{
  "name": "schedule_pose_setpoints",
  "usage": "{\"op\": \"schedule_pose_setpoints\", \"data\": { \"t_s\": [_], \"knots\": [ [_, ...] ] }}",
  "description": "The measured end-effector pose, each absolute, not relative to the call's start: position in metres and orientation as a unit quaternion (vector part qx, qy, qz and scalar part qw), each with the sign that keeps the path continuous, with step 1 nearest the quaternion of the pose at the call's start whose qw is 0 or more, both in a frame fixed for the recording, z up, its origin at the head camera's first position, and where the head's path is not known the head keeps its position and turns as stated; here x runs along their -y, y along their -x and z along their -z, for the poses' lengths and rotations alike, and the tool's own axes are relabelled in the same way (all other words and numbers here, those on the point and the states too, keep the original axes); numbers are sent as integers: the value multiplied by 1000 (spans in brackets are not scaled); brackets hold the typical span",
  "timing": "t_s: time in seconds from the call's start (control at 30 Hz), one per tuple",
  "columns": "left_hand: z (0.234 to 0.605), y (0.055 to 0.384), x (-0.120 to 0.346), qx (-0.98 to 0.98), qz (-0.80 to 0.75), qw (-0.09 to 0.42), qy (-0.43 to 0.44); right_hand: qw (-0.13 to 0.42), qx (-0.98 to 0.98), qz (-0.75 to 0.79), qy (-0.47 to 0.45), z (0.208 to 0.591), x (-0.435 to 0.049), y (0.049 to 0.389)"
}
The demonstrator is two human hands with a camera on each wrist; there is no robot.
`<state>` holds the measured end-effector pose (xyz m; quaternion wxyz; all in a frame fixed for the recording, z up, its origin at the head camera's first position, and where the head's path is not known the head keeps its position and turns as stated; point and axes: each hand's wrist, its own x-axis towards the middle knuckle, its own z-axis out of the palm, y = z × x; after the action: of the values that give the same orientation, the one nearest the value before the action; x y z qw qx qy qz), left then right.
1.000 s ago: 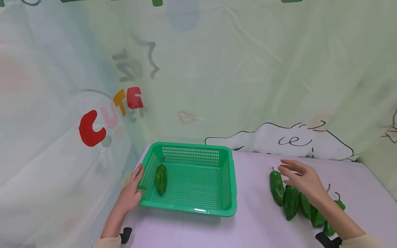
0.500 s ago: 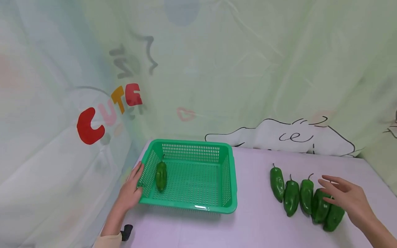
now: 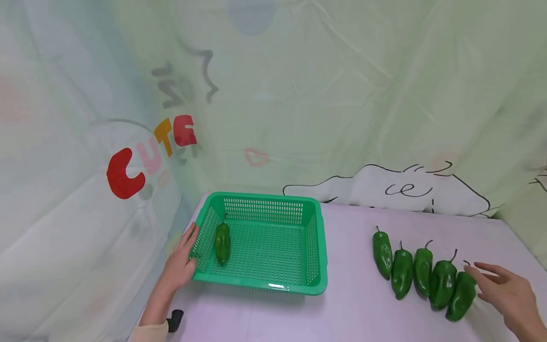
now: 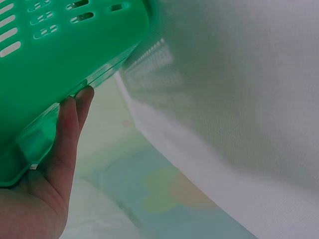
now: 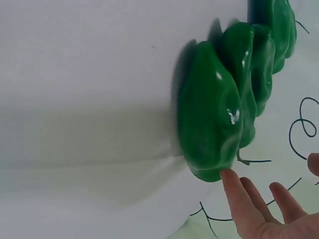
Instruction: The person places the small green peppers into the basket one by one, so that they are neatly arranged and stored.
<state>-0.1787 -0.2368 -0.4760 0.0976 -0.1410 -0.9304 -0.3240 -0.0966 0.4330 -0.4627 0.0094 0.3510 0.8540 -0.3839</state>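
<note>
The left wrist view cut off much of the green basket (image 4: 55, 82); whether the right hand (image 3: 510, 292) touched the rightmost pepper (image 3: 461, 297) was unclear

My left hand (image 3: 177, 267) rests against the left side of the green basket (image 3: 267, 251), where one pepper (image 3: 222, 244) lies near that same wall. My right hand (image 3: 510, 290) is at the stem end of the rightmost of five peppers (image 3: 423, 271), set in a slanting row on the table (image 3: 350, 304); whether it touches, I can't tell. Behind hangs a printed curtain (image 3: 299, 104).
</note>
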Motion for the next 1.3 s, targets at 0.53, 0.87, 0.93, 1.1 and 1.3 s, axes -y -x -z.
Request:
{"op": "schedule_pose_setpoints", "data": {
  "t_s": [0.53, 0.87, 0.93, 1.1, 1.3],
  "knots": [
    [477, 178, 237, 932, 319, 98, 139, 19, -836, 415, -358, 496, -437, 91],
    [474, 177, 235, 931, 326, 96, 133, 18, -834, 410, -368, 500, -434, 93],
    [474, 177, 235, 931, 326, 94, 133, 17, -833, 410, -370, 499, -433, 93],
    [475, 177, 235, 931, 326, 95, 135, 7, -822, 425, -379, 494, -437, 95],
    [474, 178, 236, 932, 324, 95, 134, -13, -814, 439, -381, 471, -433, 100]
  ]
}}
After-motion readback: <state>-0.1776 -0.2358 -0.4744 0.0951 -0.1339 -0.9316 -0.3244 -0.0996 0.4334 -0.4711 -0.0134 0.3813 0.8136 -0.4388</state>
